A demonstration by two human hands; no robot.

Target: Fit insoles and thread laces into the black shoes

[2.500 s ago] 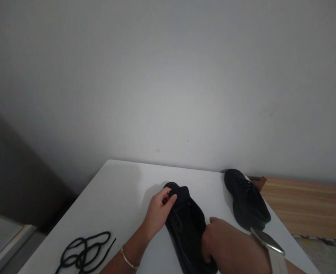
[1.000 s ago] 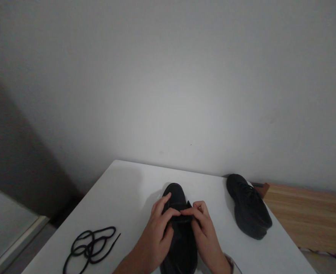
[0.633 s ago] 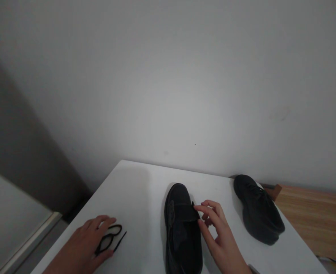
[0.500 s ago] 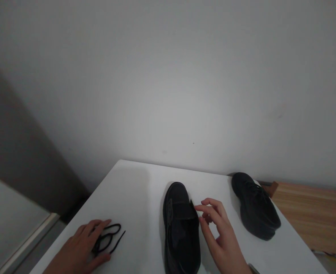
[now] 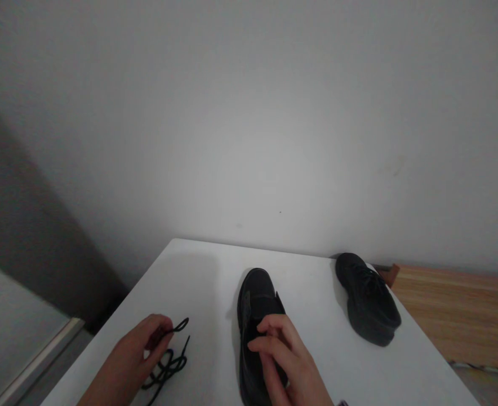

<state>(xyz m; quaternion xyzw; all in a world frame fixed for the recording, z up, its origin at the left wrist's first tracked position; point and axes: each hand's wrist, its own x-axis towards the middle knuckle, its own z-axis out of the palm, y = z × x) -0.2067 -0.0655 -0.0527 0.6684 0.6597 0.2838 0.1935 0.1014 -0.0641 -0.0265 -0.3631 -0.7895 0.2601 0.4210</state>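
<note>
Here, my left hand (image 5: 133, 355) had closed its fingers around the black shoelace (image 5: 168, 361), lifting one loop clear of the white table (image 5: 198, 282) while the rest trailed just below the pinch. My right hand (image 5: 280, 352) lay curled over the tongue of the unlaced black shoe (image 5: 257, 304), pressing down, I judged, to steady it; nothing was pinched there. The second black shoe (image 5: 367, 304) sat well apart beyond that hand. Half a second earlier the left hand lay flat over the lace and the right hovered beside the shoe.
</note>
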